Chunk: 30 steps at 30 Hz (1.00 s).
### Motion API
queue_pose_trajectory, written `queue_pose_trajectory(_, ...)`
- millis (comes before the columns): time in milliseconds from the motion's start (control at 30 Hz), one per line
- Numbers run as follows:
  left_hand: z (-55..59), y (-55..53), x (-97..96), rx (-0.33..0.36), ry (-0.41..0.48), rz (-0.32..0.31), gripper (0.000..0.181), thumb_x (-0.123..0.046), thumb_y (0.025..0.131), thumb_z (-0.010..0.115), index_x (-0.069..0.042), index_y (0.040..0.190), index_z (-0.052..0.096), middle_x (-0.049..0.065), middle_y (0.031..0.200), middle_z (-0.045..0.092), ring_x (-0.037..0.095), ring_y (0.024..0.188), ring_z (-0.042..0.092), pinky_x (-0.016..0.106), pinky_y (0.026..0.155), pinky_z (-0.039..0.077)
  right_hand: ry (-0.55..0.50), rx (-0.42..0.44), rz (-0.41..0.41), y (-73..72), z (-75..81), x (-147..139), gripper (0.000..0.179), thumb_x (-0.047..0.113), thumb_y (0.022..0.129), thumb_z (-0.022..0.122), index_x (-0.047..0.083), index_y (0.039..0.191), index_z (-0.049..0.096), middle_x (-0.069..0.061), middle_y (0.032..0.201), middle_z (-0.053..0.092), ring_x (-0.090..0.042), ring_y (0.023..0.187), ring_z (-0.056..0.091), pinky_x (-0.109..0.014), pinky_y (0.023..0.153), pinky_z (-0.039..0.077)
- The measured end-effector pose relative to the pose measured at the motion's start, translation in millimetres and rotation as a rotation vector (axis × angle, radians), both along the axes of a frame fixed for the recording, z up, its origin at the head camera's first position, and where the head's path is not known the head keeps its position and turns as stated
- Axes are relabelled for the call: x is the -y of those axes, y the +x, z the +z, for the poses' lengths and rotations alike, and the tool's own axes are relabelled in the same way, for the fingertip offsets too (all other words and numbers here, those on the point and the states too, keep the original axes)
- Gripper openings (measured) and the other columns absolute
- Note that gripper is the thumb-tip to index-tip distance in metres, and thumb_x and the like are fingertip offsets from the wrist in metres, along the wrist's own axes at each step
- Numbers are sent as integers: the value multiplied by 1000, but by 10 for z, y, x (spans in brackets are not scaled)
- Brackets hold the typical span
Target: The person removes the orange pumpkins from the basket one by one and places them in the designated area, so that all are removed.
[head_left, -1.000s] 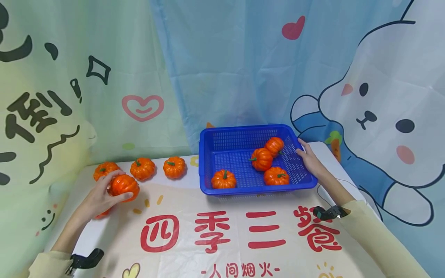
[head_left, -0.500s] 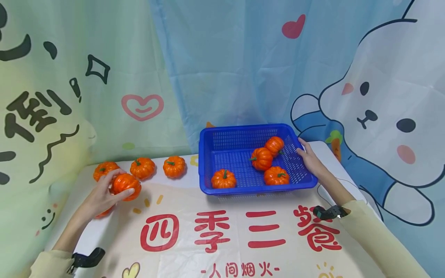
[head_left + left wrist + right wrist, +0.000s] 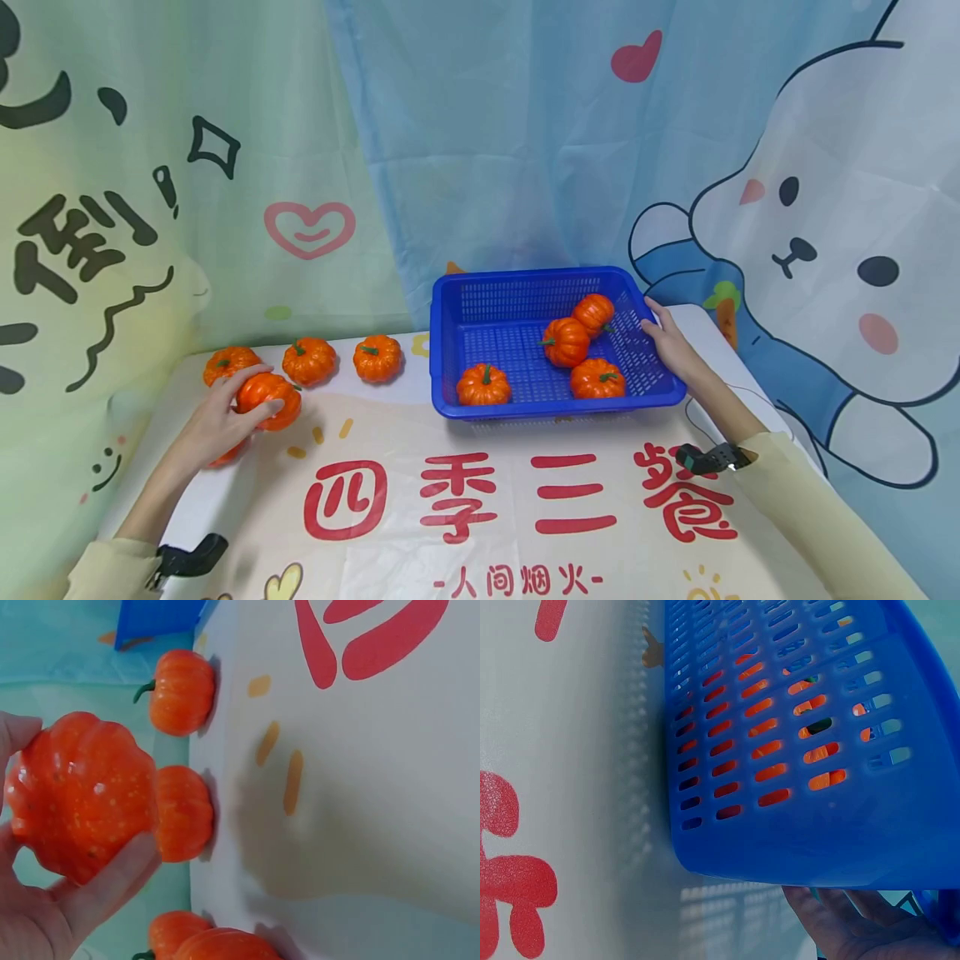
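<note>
My left hand (image 3: 225, 421) grips a small orange pumpkin (image 3: 268, 402) with the thumb in front and the fingers over the top. In the left wrist view that pumpkin (image 3: 86, 787) hangs above the table, its ribbed side facing the camera. On the right, my right hand (image 3: 675, 348) holds the side rim of a blue perforated basket (image 3: 555, 410); in the right wrist view its fingers (image 3: 825, 911) lie against the basket's outside, partly hidden. Several pumpkins sit inside, among them one at the front left (image 3: 483, 386) and one at the front right (image 3: 597, 379).
Along the table's back edge stand three pumpkins, at the left (image 3: 231, 364), middle (image 3: 310, 361) and right (image 3: 377, 359). Another pumpkin (image 3: 227, 456) is mostly hidden below my left hand. A printed cloth (image 3: 405, 517) covers the tabletop. A patterned curtain (image 3: 480, 167) hangs behind.
The held pumpkin has turned slightly in my left hand, so its green stem now shows on the right. It has shifted a little left. Right hand and basket stay put.
</note>
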State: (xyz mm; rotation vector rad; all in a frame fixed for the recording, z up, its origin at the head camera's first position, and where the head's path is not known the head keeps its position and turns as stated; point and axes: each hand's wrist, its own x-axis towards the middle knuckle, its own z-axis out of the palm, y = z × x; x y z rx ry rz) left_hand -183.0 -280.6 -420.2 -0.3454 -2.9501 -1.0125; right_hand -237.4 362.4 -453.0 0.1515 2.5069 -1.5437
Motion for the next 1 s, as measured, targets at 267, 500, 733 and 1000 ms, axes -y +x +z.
queue_pose_trajectory(267, -4, -2, 2, 16, 5, 9, 49, -25, 91, 66, -2, 130, 47, 24, 117, 51, 38, 102, 51, 29, 73, 47, 1, 8, 0, -4, -7, -9, 62, 37, 106, 21, 20, 156, -12, -22, 162, -8, -51, 146, 8, -70, 115, 6)
queue_pose_trajectory(500, -62, -20, 0, -76, 52, -27, 52, -20, 84, 76, -1, 124, 48, 18, 111, 55, 11, 91, 53, 15, 66, 51, 10, 2, 0, -20, 9, -17, 61, 36, 106, 20, 19, 156, -12, -23, 162, -8, -51, 145, 10, -69, 115, 8)
queue_pose_trajectory(733, -41, -2, 6, -12, 37, -33, 50, -24, 89, 70, -2, 128, 48, 19, 113, 58, 12, 96, 52, 16, 69, 50, -3, 13, 4, -30, -17, -15, 61, 35, 106, 20, 20, 155, -13, -23, 162, -6, -51, 144, 14, -69, 115, 11)
queue_pose_trajectory(1000, -59, 1, -37, 44, 74, 29, 54, -20, 86, 73, -1, 121, 36, 24, 111, 52, 26, 82, 57, 20, 59, 51, -7, 7, 0, -31, -28, -18, 61, 35, 107, 21, 21, 156, -12, -24, 162, -6, -51, 145, 13, -69, 115, 11)
